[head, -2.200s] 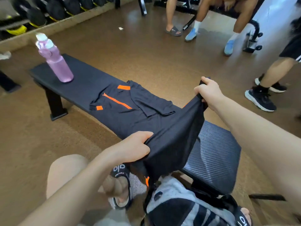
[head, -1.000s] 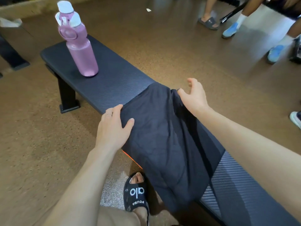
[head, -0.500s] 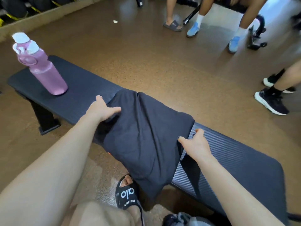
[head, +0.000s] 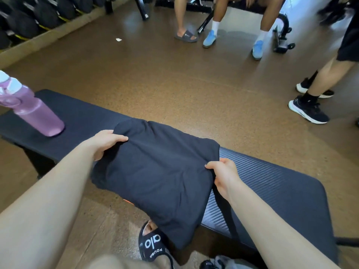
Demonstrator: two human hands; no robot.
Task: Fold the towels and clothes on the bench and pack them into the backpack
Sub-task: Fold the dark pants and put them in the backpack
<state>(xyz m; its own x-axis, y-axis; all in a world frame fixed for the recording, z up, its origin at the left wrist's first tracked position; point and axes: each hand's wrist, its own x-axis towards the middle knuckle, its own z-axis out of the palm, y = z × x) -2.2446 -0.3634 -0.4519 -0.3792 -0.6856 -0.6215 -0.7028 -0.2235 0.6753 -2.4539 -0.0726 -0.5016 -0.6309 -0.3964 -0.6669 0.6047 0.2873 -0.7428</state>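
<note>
Across the counter's (head: 272, 183) near edge, both grips, left (head: 104, 142) and right (head: 223, 175), clutch a dark garment (head: 155, 171); bottle (head: 33, 111) at left end, brown floor (head: 174, 78).

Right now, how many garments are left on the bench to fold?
1 visible: the dark garment lying across the bench, left hand and right hand gripping its edges. Other layers may be hidden underneath.

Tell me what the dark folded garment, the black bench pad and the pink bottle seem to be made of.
Dark folded garment: thin matte woven or knit fabric, probably synthetic sportswear; it drapes limply and creases softly. Black bench pad: vinyl or faux leather over padding, judging by a faint sheen and a fine ribbed weave pattern. Pink bottle: smooth matte body, plastic or coated metal, I cannot tell which.
</note>
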